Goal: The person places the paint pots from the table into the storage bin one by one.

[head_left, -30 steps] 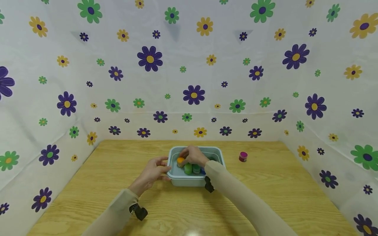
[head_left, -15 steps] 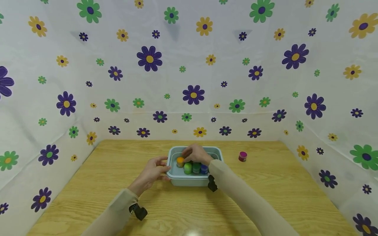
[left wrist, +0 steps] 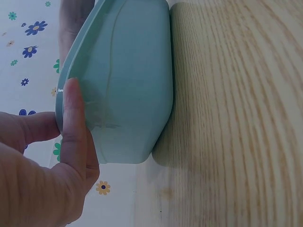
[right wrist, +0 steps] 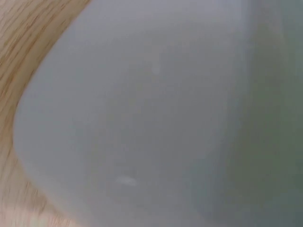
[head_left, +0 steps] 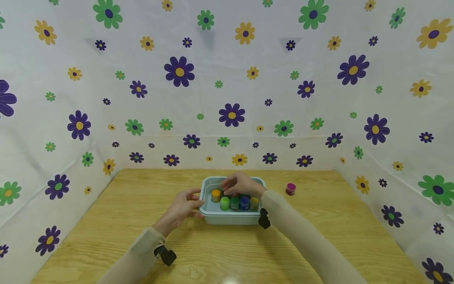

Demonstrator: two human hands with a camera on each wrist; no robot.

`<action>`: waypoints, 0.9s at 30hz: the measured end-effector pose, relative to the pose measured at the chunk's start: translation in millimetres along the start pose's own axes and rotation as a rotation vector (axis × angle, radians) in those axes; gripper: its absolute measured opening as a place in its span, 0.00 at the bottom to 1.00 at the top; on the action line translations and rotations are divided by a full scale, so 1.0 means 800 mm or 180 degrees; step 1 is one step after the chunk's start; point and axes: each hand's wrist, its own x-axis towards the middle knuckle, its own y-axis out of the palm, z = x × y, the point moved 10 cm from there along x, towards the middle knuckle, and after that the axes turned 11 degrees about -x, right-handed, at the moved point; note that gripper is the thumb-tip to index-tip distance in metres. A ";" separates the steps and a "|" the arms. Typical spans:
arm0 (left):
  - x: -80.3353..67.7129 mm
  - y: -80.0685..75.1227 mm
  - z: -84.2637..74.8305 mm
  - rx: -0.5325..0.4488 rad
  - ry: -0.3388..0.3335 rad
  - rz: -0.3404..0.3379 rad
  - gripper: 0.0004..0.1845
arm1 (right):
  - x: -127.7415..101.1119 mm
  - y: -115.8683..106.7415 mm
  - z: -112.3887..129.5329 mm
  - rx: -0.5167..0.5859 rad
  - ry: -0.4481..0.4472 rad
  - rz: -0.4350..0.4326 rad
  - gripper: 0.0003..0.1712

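1. Braced at the left wall of the tub (head_left: 232,219) by the left hand (head_left: 182,207), thumb along the outer side and fingers lying fairly straight against the rim (wrist view: thumb (left wrist: 75,127) flat on the pale green plastic, nothing pinched) — judged as steadying, so the tub does not slide on the table (head_left: 319,236).

2. Packed inside, in a row along the near wall: orange jar (head_left: 215,195), light green jar (head_left: 225,202), dark green jar (head_left: 235,202), blue jar (head_left: 244,202), yellow jar (head_left: 254,202), all upright and touching or nearly so. Probably set tight like this to leave room behind.

3. Hovering over the far half of the tub, just behind the row: right hand (head_left: 241,184), fingers curled downward. Cannot tell whether anything sits between the fingertips; the palm hides them, and the right wrist view shows only blurred tub wall (right wrist: 142,118).

4. Left alone on the table, well apart to the right of the tub: pink jar (head_left: 291,189), upright, untouched.

5. Pose: both forearms in beige sleeves, coming in from the near edge; left wrist low beside the tub, right forearm angled across the near right corner, wrist bent so the hand points down into the tub.
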 end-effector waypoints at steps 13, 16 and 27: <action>0.000 -0.005 0.001 0.0022 0.0020 -0.0061 0.30 | -0.028 -0.006 -0.003 -0.0096 -0.0162 0.0224 0.16; -0.001 -0.006 0.005 0.0020 -0.0026 -0.0077 0.30 | -0.037 -0.006 -0.009 -0.0072 -0.0165 0.0259 0.16; 0.003 0.000 0.001 0.0025 -0.0045 -0.0044 0.31 | -0.069 -0.056 -0.028 0.0228 -0.0136 -0.0093 0.20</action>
